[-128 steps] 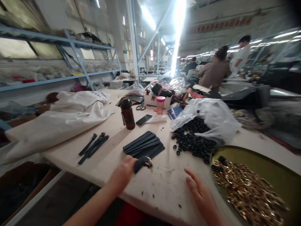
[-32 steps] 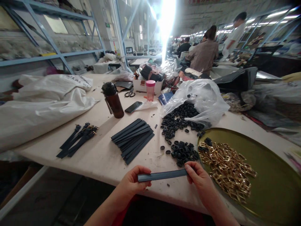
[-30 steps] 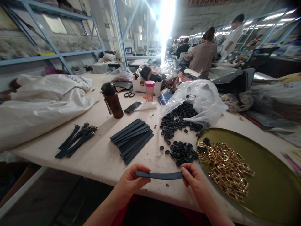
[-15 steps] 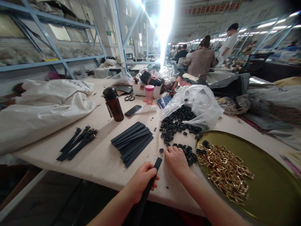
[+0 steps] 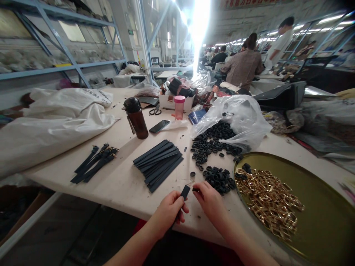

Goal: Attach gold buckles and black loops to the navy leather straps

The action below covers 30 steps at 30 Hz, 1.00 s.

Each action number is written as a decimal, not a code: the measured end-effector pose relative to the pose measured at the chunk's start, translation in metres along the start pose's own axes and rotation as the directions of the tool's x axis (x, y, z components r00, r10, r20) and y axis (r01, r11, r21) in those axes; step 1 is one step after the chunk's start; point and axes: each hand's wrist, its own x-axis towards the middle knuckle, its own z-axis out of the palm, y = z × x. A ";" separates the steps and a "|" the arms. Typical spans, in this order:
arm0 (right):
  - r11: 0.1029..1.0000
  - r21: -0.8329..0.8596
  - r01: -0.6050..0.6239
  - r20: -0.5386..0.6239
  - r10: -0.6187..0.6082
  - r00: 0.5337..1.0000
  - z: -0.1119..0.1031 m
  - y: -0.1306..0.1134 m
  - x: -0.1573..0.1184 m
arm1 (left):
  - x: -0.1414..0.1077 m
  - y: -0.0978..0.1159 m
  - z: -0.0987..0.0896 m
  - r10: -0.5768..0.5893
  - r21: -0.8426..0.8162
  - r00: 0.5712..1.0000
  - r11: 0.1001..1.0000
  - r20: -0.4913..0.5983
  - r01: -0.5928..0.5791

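Observation:
My left hand (image 5: 170, 210) is closed around a black strap (image 5: 185, 192), whose squared end sticks up past the thumb. Just to its right, my right hand (image 5: 210, 201) pinches a small black strap loop (image 5: 195, 190) between thumb and fingertips. The loop is close to the strap end but apart from it. Behind the hands a single loop (image 5: 192, 174) sits on the table, with a small heap of black loops (image 5: 219, 180) to its right. A fanned stack of black straps (image 5: 158, 164) lies beyond my left hand. Gold buckles (image 5: 271, 201) fill part of a round tray (image 5: 321, 225) at right.
Several buckled straps (image 5: 95, 164) lie at left near a white sack (image 5: 55, 129). Toward the back stand a dark bottle (image 5: 136, 118), a phone (image 5: 159, 126), scissors (image 5: 155, 111) and a pink-lidded cup (image 5: 179, 108). More loops spill from a plastic bag (image 5: 244, 114). People sit and stand farther off.
My right hand has drawn back from the loop heap toward the strap end, and a loop now shows in its fingers. My left hand still holds the strap. The view has shifted slightly.

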 end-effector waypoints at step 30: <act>0.422 0.828 -0.370 0.276 0.267 0.923 -0.014 -0.013 -0.047 | -0.016 0.002 0.012 0.049 0.414 0.954 0.893 0.297 -0.175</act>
